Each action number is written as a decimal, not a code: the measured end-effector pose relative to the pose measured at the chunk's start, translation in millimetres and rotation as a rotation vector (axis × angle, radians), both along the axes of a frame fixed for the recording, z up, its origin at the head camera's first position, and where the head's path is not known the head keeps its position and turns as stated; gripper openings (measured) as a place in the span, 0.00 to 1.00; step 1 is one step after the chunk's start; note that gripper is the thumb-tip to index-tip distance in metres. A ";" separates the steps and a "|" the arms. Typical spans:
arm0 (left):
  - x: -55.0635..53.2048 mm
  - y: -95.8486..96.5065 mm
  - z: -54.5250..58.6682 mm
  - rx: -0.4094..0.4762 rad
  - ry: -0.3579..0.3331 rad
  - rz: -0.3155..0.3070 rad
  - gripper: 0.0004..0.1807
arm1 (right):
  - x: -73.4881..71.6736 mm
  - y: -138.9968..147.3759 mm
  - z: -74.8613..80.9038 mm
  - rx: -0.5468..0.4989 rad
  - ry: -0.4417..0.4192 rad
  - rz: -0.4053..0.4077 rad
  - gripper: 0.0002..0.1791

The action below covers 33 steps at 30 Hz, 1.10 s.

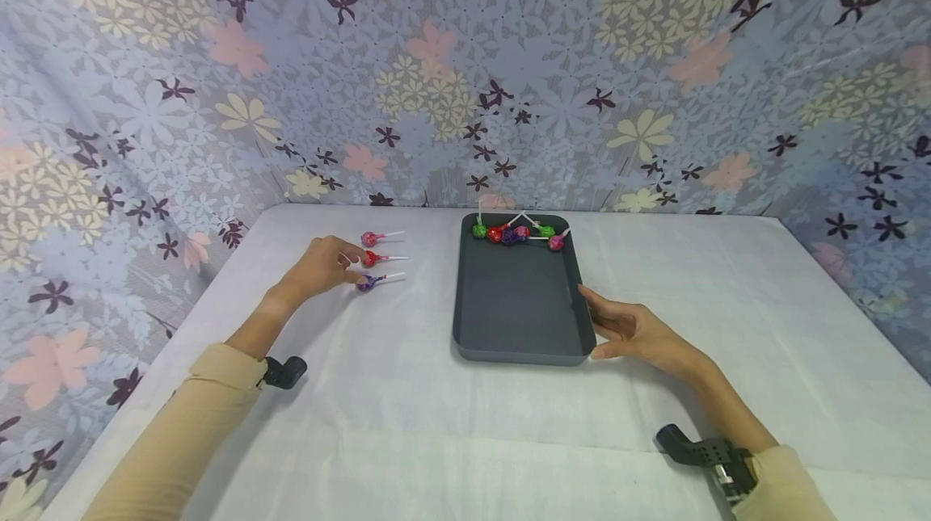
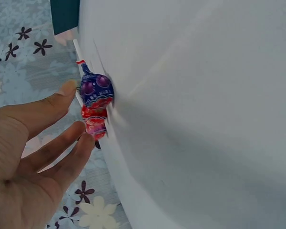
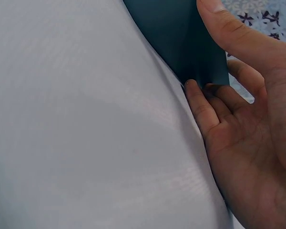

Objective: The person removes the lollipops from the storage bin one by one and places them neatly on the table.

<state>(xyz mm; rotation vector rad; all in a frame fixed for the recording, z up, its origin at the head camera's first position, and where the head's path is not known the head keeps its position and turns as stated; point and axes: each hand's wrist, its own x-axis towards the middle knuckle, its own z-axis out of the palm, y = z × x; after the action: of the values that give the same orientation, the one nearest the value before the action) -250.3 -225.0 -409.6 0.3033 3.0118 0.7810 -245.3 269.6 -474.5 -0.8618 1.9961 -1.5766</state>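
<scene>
My left hand (image 1: 325,266) reaches over three wrapped lollipops at the table's left, its thumb by the purple lollipop (image 1: 366,283) and its fingertips by the red lollipop (image 1: 370,259). A pink lollipop (image 1: 370,239) lies just beyond. Seen from the left wrist, the thumb and fingers stand apart around the purple wrapper (image 2: 96,89) and the red wrapper (image 2: 93,113); no firm pinch shows. On the other side, my right hand (image 1: 631,329) rests its fingertips and thumb against the right side of a dark grey tray (image 1: 525,357). In the right wrist view the fingers touch the tray's edge (image 3: 181,43).
Several lollipops (image 1: 509,236) in green, red, purple and pink wrappers lie along the tray's far end, some sticks poking over the rim. A white cloth (image 1: 407,424) covers the table. Behind it hangs a flowered curtain (image 1: 509,77).
</scene>
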 end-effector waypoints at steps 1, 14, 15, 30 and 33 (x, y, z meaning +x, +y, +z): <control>-0.7 1.0 0.9 -0.006 0.011 0.003 0.20 | 0.1 0.4 0.0 -0.002 -0.002 0.002 0.50; -20.0 30.6 5.4 0.048 0.070 -0.077 0.19 | 1.6 1.1 2.9 -0.001 -0.007 -0.001 0.50; -21.3 34.1 6.3 0.049 0.080 -0.085 0.19 | 1.8 0.6 3.4 -0.001 -0.010 -0.004 0.50; -52.1 87.9 15.5 0.152 0.063 -0.189 0.19 | 2.1 -0.3 3.3 -0.020 -0.030 0.000 0.50; -58.8 99.7 19.6 0.146 0.046 -0.217 0.19 | 3.0 0.9 3.5 -0.020 -0.029 -0.005 0.50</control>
<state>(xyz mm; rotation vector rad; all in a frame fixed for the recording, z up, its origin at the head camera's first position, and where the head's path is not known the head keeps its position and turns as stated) -309.1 -125.3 -390.0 0.6470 2.8999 0.9846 -242.4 270.4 -470.9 -0.8375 1.9671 -1.6059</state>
